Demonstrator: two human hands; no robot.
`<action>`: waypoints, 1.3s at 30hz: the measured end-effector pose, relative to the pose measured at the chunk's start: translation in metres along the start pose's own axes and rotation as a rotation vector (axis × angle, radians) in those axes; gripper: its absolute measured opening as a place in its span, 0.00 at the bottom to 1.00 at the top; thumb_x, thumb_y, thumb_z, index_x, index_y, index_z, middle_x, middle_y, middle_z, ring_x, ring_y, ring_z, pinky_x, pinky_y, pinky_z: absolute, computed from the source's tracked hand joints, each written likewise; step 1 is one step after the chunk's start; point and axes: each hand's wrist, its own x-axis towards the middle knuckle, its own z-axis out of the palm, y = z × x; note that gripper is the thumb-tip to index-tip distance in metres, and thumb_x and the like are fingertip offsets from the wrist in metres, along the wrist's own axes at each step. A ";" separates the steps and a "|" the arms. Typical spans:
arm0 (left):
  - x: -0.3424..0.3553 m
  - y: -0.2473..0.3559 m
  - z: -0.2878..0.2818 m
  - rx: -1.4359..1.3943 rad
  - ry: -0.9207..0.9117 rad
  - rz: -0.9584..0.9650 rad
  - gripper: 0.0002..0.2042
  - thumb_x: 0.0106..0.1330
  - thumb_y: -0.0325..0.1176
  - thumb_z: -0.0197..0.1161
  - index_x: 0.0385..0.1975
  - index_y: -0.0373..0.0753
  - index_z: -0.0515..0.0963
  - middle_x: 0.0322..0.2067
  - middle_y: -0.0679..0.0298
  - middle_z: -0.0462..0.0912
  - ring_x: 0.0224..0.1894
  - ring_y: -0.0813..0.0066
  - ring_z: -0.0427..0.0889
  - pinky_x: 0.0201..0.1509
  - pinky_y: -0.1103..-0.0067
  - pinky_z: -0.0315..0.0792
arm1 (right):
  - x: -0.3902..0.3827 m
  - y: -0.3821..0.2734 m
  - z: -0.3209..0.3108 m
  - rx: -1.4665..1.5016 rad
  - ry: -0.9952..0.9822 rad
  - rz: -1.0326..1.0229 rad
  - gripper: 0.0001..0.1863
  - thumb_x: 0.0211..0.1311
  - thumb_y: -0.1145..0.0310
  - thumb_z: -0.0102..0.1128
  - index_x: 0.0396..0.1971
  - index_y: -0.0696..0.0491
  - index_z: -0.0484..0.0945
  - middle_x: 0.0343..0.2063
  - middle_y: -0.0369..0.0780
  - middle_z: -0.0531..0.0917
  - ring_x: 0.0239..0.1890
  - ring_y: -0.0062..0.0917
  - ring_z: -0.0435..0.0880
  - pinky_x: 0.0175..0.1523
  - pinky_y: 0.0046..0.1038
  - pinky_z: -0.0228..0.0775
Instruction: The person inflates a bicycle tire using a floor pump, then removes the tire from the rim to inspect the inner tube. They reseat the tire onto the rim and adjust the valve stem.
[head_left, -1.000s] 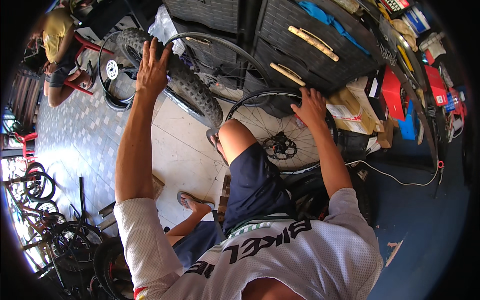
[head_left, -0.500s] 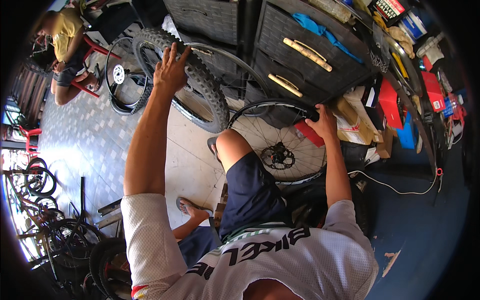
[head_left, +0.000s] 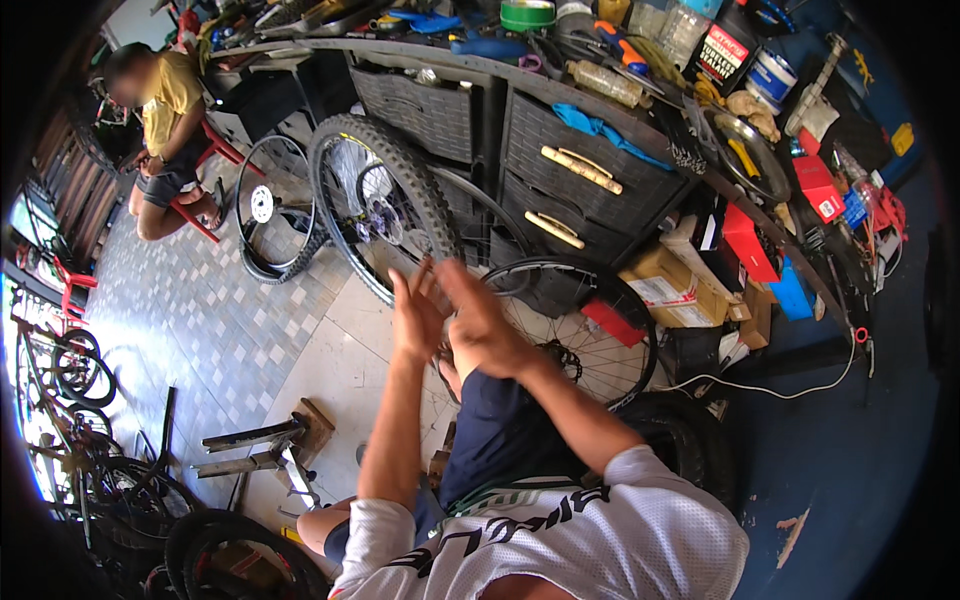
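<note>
My left hand point(head_left: 420, 310) and my right hand point(head_left: 478, 318) are close together above my knee, perhaps touching. The left has fingers stretched up and apart, with nothing seen in them; the right is smeared by motion, its grip unclear. Just beyond them a wheel with a knobby tyre point(head_left: 425, 200) stands leaning by a dark woven-front cabinet point(head_left: 590, 150). A thinner black wheel point(head_left: 640, 290) rests below the cabinet at my right, with a red box point(head_left: 612, 322) behind its spokes.
At far left a seated person point(head_left: 170, 120) is on a red chair. Another wheel pair point(head_left: 290, 260) sits on the tiled floor, bicycles point(head_left: 80, 370) line the left side, a metal frame piece point(head_left: 255, 460) lies nearby. Boxes point(head_left: 680, 270) and a cluttered worktop point(head_left: 540, 55) bound the right and back.
My left hand has let go of the knobby tyre, and my right hand has left the thinner wheel. Both have come together at the middle. The view now takes in more worktop.
</note>
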 end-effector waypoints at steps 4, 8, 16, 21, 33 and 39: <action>-0.064 0.003 0.009 -0.083 0.005 0.203 0.49 0.71 0.75 0.34 0.78 0.39 0.50 0.77 0.55 0.56 0.80 0.59 0.52 0.82 0.63 0.46 | 0.035 0.037 0.094 -0.157 0.033 0.005 0.40 0.76 0.42 0.46 0.78 0.50 0.53 0.76 0.53 0.56 0.78 0.53 0.50 0.79 0.48 0.42; -0.113 0.037 0.036 0.939 -0.189 0.611 0.49 0.72 0.74 0.29 0.76 0.32 0.54 0.78 0.50 0.51 0.81 0.55 0.45 0.83 0.61 0.35 | 0.047 0.078 0.134 0.722 0.153 0.489 0.32 0.80 0.56 0.42 0.79 0.44 0.51 0.73 0.46 0.65 0.76 0.40 0.59 0.79 0.42 0.50; -0.115 0.086 -0.195 1.018 0.425 0.341 0.44 0.71 0.74 0.41 0.72 0.41 0.68 0.74 0.48 0.63 0.76 0.49 0.59 0.78 0.53 0.47 | 0.022 -0.080 0.160 1.176 -0.684 0.428 0.40 0.78 0.33 0.31 0.75 0.47 0.64 0.75 0.43 0.64 0.76 0.33 0.62 0.80 0.36 0.47; -0.132 0.025 -0.098 -0.194 -0.165 0.230 0.52 0.64 0.81 0.41 0.74 0.41 0.60 0.74 0.52 0.62 0.71 0.49 0.67 0.70 0.54 0.65 | 0.022 -0.033 0.198 -0.028 -0.150 -0.397 0.39 0.70 0.37 0.52 0.70 0.50 0.72 0.70 0.52 0.69 0.73 0.47 0.66 0.75 0.47 0.53; -0.398 0.044 -0.348 0.604 1.329 0.267 0.23 0.69 0.48 0.69 0.51 0.33 0.84 0.34 0.67 0.86 0.31 0.80 0.77 0.32 0.80 0.71 | -0.035 0.101 0.169 -0.206 -0.567 0.421 0.20 0.78 0.55 0.50 0.37 0.56 0.83 0.25 0.43 0.86 0.28 0.28 0.88 0.35 0.35 0.78; -0.381 0.143 -0.462 0.557 1.301 0.569 0.28 0.70 0.47 0.66 0.64 0.36 0.75 0.61 0.58 0.80 0.58 0.67 0.79 0.55 0.68 0.74 | -0.045 0.119 0.147 -0.432 -0.482 0.502 0.34 0.75 0.36 0.45 0.40 0.52 0.87 0.33 0.50 0.88 0.40 0.49 0.87 0.43 0.46 0.76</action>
